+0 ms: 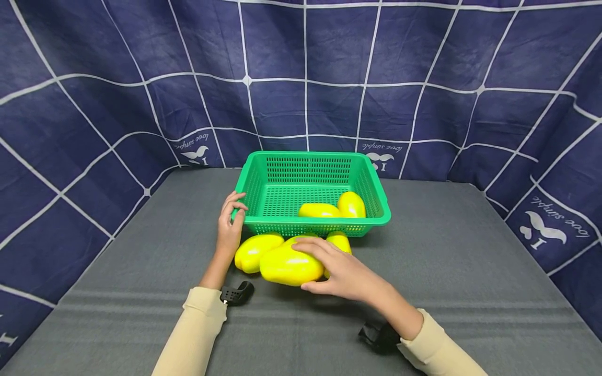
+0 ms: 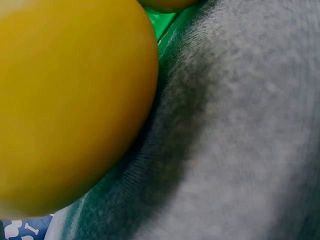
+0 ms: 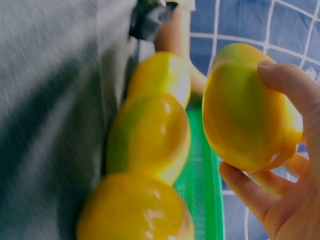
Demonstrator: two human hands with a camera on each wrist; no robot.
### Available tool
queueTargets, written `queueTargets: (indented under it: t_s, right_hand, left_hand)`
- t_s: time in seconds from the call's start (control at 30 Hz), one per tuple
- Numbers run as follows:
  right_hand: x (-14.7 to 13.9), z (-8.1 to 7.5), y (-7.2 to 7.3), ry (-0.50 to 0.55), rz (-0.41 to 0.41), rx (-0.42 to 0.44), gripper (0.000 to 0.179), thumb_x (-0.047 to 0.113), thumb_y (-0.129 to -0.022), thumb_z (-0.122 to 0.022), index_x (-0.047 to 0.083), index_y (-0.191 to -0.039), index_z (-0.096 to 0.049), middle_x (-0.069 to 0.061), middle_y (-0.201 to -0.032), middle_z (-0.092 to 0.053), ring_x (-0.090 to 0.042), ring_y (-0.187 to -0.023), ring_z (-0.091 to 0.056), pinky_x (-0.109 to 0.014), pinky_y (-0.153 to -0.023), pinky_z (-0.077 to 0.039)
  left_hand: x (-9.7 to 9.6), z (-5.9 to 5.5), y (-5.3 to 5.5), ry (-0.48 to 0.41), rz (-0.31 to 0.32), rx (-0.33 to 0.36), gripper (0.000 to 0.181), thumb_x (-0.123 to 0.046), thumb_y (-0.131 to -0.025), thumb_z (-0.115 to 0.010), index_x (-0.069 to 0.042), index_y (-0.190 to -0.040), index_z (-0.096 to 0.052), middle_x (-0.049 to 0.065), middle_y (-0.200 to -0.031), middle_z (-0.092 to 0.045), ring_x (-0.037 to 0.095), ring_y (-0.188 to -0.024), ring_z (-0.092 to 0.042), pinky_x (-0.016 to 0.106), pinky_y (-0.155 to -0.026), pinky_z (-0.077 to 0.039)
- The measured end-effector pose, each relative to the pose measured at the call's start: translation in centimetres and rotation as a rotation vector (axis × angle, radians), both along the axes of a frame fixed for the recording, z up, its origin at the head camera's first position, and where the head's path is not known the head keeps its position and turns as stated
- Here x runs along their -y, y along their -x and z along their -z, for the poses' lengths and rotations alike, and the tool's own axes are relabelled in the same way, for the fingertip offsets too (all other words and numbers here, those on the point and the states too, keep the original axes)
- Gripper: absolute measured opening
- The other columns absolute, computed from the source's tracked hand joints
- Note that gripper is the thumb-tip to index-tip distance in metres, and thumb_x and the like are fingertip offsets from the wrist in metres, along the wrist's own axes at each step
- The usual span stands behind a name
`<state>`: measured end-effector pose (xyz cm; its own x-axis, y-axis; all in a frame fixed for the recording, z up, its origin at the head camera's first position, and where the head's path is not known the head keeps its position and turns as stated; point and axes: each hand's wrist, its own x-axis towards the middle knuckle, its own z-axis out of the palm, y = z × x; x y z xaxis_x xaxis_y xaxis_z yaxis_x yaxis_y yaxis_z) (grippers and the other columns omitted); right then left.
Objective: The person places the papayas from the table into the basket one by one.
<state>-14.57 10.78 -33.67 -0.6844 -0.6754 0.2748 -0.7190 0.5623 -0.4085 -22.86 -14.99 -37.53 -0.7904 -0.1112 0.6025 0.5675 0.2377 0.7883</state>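
Observation:
My right hand (image 1: pixel 348 269) grips a yellow mango-like fruit (image 1: pixel 289 265), raised in front of the green basket (image 1: pixel 310 222). In the right wrist view, the thumb lies on one side of this held fruit (image 3: pixel 250 110), the fingers on the other. My left hand (image 1: pixel 230 224) holds the basket's front left corner, fingers curled at the rim. Several similar fruits lie outside along the basket's front, including one on the left (image 1: pixel 256 251) beside the left wrist and one on the right (image 1: pixel 339 241), partly hidden. Inside, at the front right, are a lying fruit (image 1: pixel 320 210) and another (image 1: pixel 351 205).
A grey cloth (image 1: pixel 447 271) covers the table. Behind and at both sides hangs a navy curtain (image 1: pixel 338 57) with a white grid. Black wrist straps (image 1: pixel 239 293) stick out below both sleeves. One large fruit (image 2: pixel 70 100) fills much of the left wrist view.

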Motion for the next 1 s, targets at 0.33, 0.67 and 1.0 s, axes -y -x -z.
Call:
queueTargets:
  t_s: [0.33,0.67,1.0]
  right_hand:
    - [-3.3,-0.6,2.9,0.234,0.208,-0.025,0.067,0.027,-0.076,-0.071,0.024,-0.135,-0.039,0.000,-0.140,-0.038,-0.021,-0.126,-0.040,-0.045,-0.097,-0.042]
    - [-5.8,0.2,5.5,0.517,0.468,0.053,0.064,0.020,-0.079,-0.069,0.016,-0.132,-0.034,-0.004,-0.145,-0.033,-0.027,-0.127,-0.039,-0.048,-0.097,-0.041]
    - [-7.6,1.1,6.8,0.465,0.569,-0.110,0.062,0.019,-0.079,-0.069,0.017,-0.134,-0.041,-0.013,-0.140,-0.034,-0.033,-0.126,-0.038,-0.055,-0.100,-0.034]
  left_hand:
    - [0.0,0.0,0.0,0.011,-0.014,0.007,0.015,0.003,-0.087,-0.041,0.015,-0.086,-0.050,0.031,-0.125,-0.046,0.039,-0.133,-0.026,0.054,-0.111,-0.016]
    - [0.0,-0.1,-0.1,0.021,-0.016,0.008,0.015,0.003,-0.087,-0.041,0.014,-0.086,-0.050,0.031,-0.126,-0.046,0.040,-0.133,-0.025,0.055,-0.111,-0.016]
    - [0.0,-0.1,-0.1,0.016,-0.004,-0.003,0.016,0.003,-0.088,-0.041,0.016,-0.086,-0.050,0.032,-0.125,-0.045,0.042,-0.132,-0.025,0.057,-0.110,-0.015]
